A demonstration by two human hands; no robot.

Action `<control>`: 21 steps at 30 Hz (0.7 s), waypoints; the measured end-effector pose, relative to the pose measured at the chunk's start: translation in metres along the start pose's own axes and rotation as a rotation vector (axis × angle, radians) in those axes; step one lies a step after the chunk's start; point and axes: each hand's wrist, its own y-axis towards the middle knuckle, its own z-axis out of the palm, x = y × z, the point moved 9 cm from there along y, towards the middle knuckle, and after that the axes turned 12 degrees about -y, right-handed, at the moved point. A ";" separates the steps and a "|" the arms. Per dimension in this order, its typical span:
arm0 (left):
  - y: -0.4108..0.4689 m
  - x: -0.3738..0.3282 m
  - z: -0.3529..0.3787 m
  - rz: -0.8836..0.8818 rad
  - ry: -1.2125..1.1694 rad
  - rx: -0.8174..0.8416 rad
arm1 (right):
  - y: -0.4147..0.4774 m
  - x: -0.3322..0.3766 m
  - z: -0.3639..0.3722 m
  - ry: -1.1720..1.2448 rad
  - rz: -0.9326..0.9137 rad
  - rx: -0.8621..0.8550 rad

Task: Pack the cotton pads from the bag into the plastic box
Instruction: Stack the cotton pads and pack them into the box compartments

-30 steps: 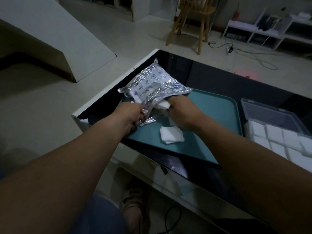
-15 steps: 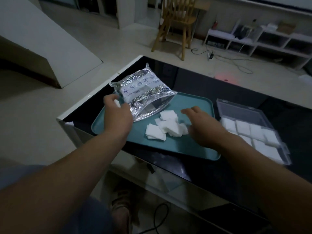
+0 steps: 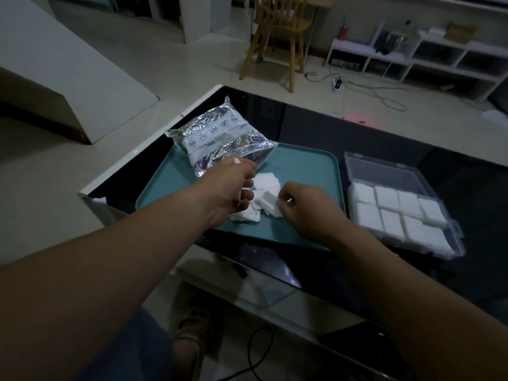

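A crinkled silver foil bag (image 3: 220, 138) lies on the far left part of a teal tray (image 3: 302, 166), its open mouth facing a loose pile of white cotton pads (image 3: 265, 188) on the tray. My left hand (image 3: 231, 188) is at the pile's left side, fingers loosely bent and touching the pads. From the right, my right hand (image 3: 308, 207) has its fingertips curled onto the edge of the pads. A clear plastic box (image 3: 384, 171) stands open to the right of the tray, its near part filled with rows of pads.
The tray and box sit on a black glossy table (image 3: 371, 133) with a white edge. Beyond it on the floor are a wooden chair (image 3: 277, 31), cables and low white shelves (image 3: 428, 56). A glass shelf lies below the table's near edge.
My left hand has let go of the bag and moved right to the pile. My right hand has drawn in and curled its fingers onto the pads. The bag now rests on the tray.
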 end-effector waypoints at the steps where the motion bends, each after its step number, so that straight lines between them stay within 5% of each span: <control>1: 0.003 0.004 0.001 -0.009 -0.004 -0.004 | -0.001 0.001 0.001 -0.020 -0.010 0.003; 11: 0.028 0.010 0.028 -0.008 -0.060 0.019 | 0.003 0.016 -0.004 -0.116 -0.085 -0.104; 21: 0.031 -0.019 0.026 0.047 -0.177 0.019 | 0.005 0.015 -0.005 -0.145 -0.034 -0.017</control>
